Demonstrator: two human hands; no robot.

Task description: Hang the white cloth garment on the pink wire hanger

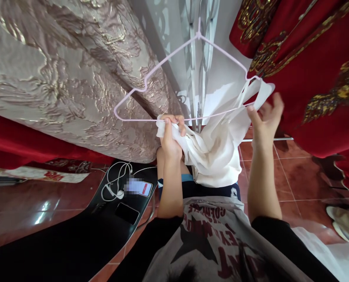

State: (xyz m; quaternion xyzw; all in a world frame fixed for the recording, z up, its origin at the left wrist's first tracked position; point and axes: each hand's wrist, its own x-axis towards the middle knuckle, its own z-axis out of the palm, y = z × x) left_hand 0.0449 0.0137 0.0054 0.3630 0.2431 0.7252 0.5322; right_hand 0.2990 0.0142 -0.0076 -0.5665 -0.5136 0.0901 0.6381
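A pale pink wire hanger (151, 78) hangs in front of me. A white sleeveless garment (218, 149) droops from it, one strap looped over the hanger's right end. My left hand (171, 133) is closed on the bunched left part of the garment, right at the hanger's bottom bar. My right hand (264, 113) is raised at the hanger's right end, fingers spread, thumb touching the garment's strap (257, 92).
A beige and gold brocade curtain (59, 70) fills the left. Red and gold embroidered cloth (318, 70) hangs at the right. Below left, a black seat (104, 219) carries a phone (139, 187), a white cable and a dark device. The floor is red tile (298, 176).
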